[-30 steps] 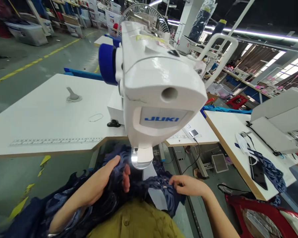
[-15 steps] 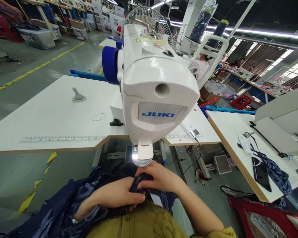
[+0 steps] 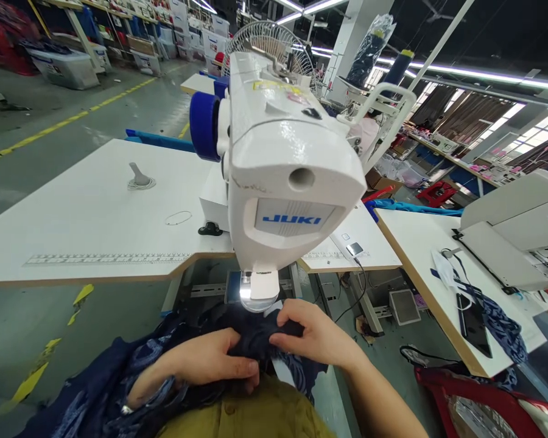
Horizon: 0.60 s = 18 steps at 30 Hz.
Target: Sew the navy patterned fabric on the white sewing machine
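Note:
Dark navy patterned fabric (image 3: 95, 389) lies bunched across my lap and runs up under the head of a white JUKI sewing machine (image 3: 296, 158). My left hand (image 3: 210, 362) grips the fabric left of the lit needle area, its wrist partly wrapped in cloth. On the right, my right hand (image 3: 308, 331) pinches the fabric between thumb and fingers, close to the machine's clear round guard (image 3: 258, 302). Between the two hands a stretch of cloth is spread. The needle itself cannot be made out.
The white machine table (image 3: 95, 207) carries a printed ruler, a loop of thread and a grey stand. To the right, a second table (image 3: 420, 249) holds another sewing machine, a phone (image 3: 474, 322) and patterned cloth. A red chair (image 3: 456, 395) stands at lower right.
My right hand has moved right, away from my left hand, with the fabric in its grip. The cloth between them is now spread wider. The camera view has shifted slightly.

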### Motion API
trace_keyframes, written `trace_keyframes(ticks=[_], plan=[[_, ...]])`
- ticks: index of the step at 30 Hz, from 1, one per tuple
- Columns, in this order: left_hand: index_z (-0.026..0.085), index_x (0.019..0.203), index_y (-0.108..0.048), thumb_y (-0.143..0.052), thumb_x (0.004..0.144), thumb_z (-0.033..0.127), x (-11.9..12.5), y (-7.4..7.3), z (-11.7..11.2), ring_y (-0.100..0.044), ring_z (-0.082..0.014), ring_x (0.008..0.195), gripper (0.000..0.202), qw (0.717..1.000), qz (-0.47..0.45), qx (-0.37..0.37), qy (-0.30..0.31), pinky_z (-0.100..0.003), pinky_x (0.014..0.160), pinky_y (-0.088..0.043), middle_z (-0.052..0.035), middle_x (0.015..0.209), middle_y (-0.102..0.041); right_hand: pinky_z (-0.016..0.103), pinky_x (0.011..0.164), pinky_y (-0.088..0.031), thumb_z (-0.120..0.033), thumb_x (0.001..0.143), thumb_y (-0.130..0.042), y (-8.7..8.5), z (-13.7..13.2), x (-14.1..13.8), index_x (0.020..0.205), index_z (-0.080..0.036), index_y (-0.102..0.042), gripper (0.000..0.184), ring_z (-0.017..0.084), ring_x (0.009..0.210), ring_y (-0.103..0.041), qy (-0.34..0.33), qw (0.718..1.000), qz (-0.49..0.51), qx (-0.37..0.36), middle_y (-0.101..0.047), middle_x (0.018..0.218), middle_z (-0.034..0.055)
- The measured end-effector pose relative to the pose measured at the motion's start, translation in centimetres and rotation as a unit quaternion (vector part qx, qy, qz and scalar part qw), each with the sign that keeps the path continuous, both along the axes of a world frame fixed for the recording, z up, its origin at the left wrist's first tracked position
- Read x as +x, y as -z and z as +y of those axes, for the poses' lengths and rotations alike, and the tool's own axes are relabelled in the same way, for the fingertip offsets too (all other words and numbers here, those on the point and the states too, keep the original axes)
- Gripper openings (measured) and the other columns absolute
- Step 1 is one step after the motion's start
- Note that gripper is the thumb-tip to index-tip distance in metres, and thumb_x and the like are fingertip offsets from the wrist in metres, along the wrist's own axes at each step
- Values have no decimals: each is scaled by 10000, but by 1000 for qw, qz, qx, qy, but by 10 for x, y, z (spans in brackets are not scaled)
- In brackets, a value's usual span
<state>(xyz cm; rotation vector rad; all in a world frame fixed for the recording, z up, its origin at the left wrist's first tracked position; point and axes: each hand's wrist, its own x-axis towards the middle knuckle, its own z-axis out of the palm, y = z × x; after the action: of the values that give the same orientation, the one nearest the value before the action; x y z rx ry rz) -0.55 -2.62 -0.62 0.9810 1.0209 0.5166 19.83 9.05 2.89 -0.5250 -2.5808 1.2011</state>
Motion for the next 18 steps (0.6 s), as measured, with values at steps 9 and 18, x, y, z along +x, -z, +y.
trace_keyframes(ticks=[9,18], plan=[[212,452,-388,-562,768,698,-13,-20,-7,-337,-86,416,605,921,196,83,-327,-239,497,-301,74,407,-356,222,636,-339,-314,872,-579,-9,22,-28,775,-191,-560,159,106,675,-445,116,986,34,-117,-517,716,-43],[213,446,-472,-544,771,701,-26,-35,15,-441,-135,447,591,879,298,90,-362,-261,566,-366,44,405,-440,231,579,-293,-342,856,-566,-2,47,-44,722,-187,-521,210,110,645,-392,111,984,24,-136,-456,671,-40]])
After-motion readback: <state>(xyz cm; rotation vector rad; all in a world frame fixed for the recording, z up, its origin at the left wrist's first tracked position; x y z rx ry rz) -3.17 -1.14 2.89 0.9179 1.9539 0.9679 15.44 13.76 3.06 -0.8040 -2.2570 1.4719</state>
